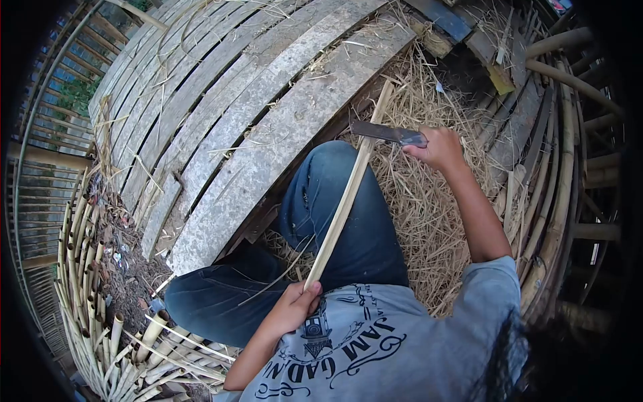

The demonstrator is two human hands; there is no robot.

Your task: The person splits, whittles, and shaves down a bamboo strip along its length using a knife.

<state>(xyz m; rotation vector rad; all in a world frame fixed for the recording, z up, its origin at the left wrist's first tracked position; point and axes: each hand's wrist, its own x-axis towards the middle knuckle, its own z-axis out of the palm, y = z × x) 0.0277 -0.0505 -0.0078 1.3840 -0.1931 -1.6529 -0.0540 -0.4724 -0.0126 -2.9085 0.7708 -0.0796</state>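
A long, pale bamboo strip [343, 204] slants from my lap across my raised knee, its far end over the shavings. My left hand [295, 306] is closed around its near end, close to my shirt. In my right hand [439, 149] is the handle of a broad-bladed knife [382, 131]. The dark blade lies crosswise over the upper part of the strip and appears to touch it. My right fingers are wrapped around the handle, so most of the grip is hidden.
Weathered wooden planks [268, 144] form a platform at the front left. Loose bamboo shavings [429, 228] cover the ground beside my leg. Cut bamboo poles [151, 335] lie at the lower left, and longer bamboo poles [559, 194] line the right. A slatted bamboo fence [43, 208] stands at far left.
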